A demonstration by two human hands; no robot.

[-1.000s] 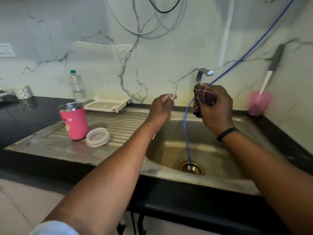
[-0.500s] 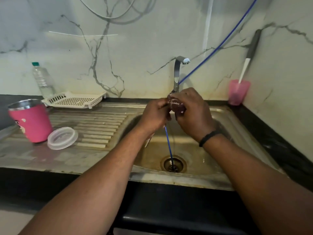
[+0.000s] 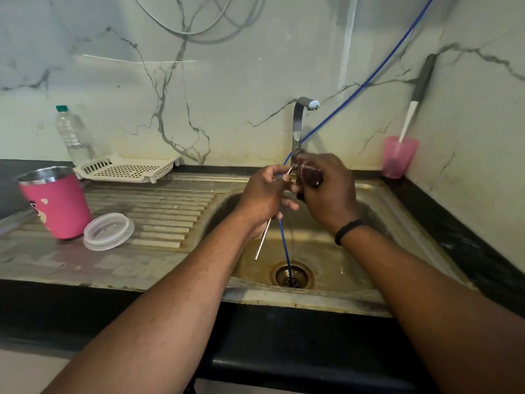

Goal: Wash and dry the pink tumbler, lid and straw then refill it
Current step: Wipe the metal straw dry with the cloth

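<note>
Over the sink basin point(image 3: 377, 200), my left hand point(image 3: 265, 199) grips a thin metal straw point(image 3: 262, 240) whose lower end hangs below my fist. The straw's top end meets a dark maroon cloth point(image 3: 308, 174) that my right hand point(image 3: 329, 191) holds bunched against it. The pink tumbler point(image 3: 58, 204) stands upright and uncovered on the drainboard at left. Its clear lid point(image 3: 109, 231) lies flat beside it, touching its right side.
A steel tap point(image 3: 298, 123) rises behind my hands. A blue hose point(image 3: 284, 243) runs from the upper right down into the drain point(image 3: 292, 275). A white drying rack point(image 3: 127, 169) and a water bottle point(image 3: 74, 135) sit at back left. A pink cup with a brush point(image 3: 399, 159) stands at right.
My hands came together over the basin, and the cloth now meets the straw's top end. The view shifted right, so the tumbler and lid sit further left.
</note>
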